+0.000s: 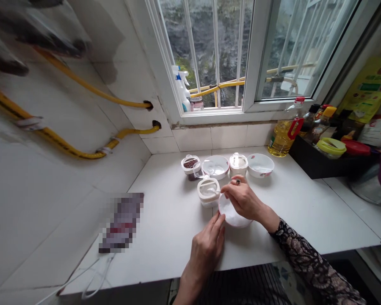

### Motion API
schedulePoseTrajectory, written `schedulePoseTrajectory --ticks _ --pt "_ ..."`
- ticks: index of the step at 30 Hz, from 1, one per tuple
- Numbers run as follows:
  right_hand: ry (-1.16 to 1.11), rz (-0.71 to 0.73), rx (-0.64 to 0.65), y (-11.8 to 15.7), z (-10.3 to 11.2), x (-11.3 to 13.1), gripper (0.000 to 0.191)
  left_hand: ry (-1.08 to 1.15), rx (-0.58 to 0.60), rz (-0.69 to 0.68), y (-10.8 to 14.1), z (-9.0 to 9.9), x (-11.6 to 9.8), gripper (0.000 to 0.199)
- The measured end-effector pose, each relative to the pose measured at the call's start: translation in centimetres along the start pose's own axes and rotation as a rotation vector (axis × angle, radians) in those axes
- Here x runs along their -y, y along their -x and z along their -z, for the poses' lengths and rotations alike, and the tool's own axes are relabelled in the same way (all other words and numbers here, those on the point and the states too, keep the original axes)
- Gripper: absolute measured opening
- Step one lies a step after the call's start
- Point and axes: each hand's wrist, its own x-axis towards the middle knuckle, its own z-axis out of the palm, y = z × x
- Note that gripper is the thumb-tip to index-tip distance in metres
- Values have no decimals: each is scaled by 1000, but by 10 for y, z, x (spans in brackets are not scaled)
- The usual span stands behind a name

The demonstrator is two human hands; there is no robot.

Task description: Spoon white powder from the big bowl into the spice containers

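Observation:
My right hand point(243, 198) pinches the handle of a small white spoon point(213, 191), whose bowl is over the opening of a clear container with a white rim point(208, 199). Beneath this hand is a white bowl point(235, 218) with a pink rim and white contents. My left hand point(208, 243) touches the bowl's left edge with its fingers together. Behind stand a container of dark red bits point(190, 164) with its clear lid flipped open, a bowl point(220, 166), a lidded container point(238, 164) and another bowl point(260, 165) in a row.
A blurred-out flat object point(122, 224) lies at the left of the white counter point(165, 237), near a white cable point(98, 279). At the right are an oil bottle point(282, 137) and a black box point(311, 159) of bottles and jars. A barred window is behind.

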Motion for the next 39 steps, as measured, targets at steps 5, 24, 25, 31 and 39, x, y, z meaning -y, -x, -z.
schedulePoseTrajectory --ticks 5,24,25,31,39 --pt "-188 -262 -157 5 19 -6 14 14 15 15 -1 2 -1 34" --pt "-231 -395 240 11 15 -5 22 5 -6 18 0 2 0 34" --pt "-243 -431 217 10 15 -6 21 6 -8 20 0 1 0 35" --pt "-262 -614 97 11 14 -15 22 4 -10 16 -1 2 0 33" --pt "-36 -492 129 14 11 -15 22 -2 -4 13 0 2 -1 33"
